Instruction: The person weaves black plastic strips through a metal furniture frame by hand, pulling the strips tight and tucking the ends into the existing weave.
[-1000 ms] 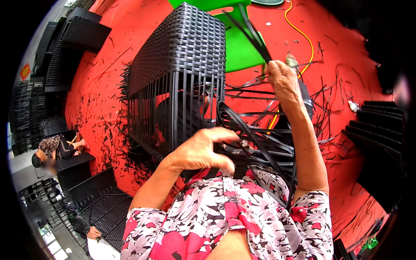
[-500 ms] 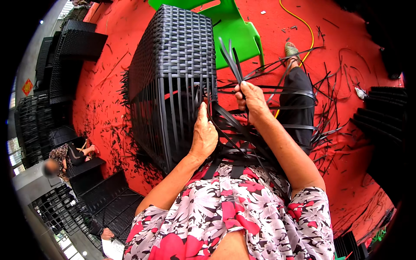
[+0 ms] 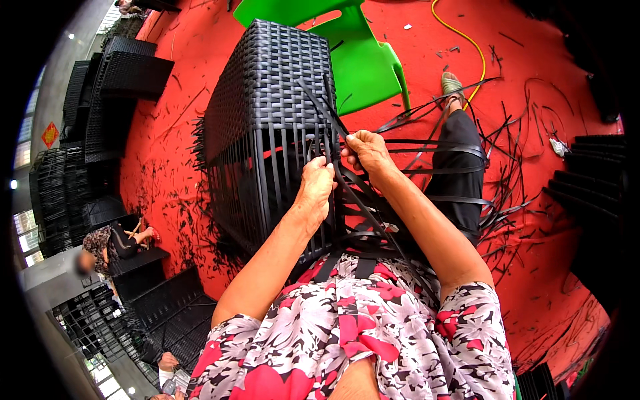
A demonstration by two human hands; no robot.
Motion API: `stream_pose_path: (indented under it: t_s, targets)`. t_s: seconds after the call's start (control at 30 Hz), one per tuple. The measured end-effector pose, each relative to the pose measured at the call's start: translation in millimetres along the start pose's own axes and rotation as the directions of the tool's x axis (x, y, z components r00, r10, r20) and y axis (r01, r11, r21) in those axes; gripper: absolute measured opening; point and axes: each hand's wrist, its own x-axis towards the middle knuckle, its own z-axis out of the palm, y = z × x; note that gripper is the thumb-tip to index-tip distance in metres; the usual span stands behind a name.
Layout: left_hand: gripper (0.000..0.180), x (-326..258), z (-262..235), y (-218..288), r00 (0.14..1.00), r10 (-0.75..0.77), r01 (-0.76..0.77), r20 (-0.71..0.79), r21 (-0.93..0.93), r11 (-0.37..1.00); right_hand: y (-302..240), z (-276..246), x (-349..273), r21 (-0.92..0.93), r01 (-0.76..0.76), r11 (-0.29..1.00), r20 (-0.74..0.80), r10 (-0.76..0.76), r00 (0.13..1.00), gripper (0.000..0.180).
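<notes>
A black woven wicker furniture piece (image 3: 290, 83) stands in front of me. Its upper part is closely woven, while bare upright strips (image 3: 267, 167) run down its lower part. My right hand (image 3: 369, 157) pinches several long, flat black strips (image 3: 333, 120) just off the piece's right edge; their free ends point up and left across the weave. Beside that edge is my left hand (image 3: 315, 187), fingers curled closed against the upright strips. What it grips is hidden. More loose strips (image 3: 360, 193) trail down between my forearms toward my lap.
A green plastic chair (image 3: 367, 63) stands behind the wicker piece. My right leg (image 3: 460, 167) stretches forward with strips across it. Strip scraps litter the red floor covering (image 3: 533, 180), where a yellow cable (image 3: 477, 43) lies. Dark woven pieces (image 3: 127, 77) and a seated person (image 3: 110, 247) are at left.
My right hand has moved left and slightly down with the strips, nearer the wicker piece. My left hand's extended index finger has curled in. The held ends now lean left over the weave.
</notes>
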Motion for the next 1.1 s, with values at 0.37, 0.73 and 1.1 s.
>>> stream_pose_path:
  t_s: [0.37, 0.73, 1.1]
  targets:
    - [0.02, 11.9, -22.3, -1.4, 0.996, -0.057, 0.067, 0.075, -0.133, 0.989, 26.2, 14.9, 1.9, 0.098, 0.031, 0.995, -0.101, -0.021, 0.995, 0.011]
    - [0.015, 4.4, -59.7, 23.2, 0.955, -0.109, 0.172, 0.274, -0.219, 0.96, 13.4, 29.3, 1.2, -0.177, 0.074, 0.981, -0.002, -0.076, 0.997, 0.014]
    - [0.006, -0.6, -65.5, 21.7, 0.972, -0.026, 0.074, 0.234, -0.199, 0.977, 1.0, 50.1, 40.7, -0.697, 0.505, 0.509, 0.3, -0.433, 0.85, 0.02]
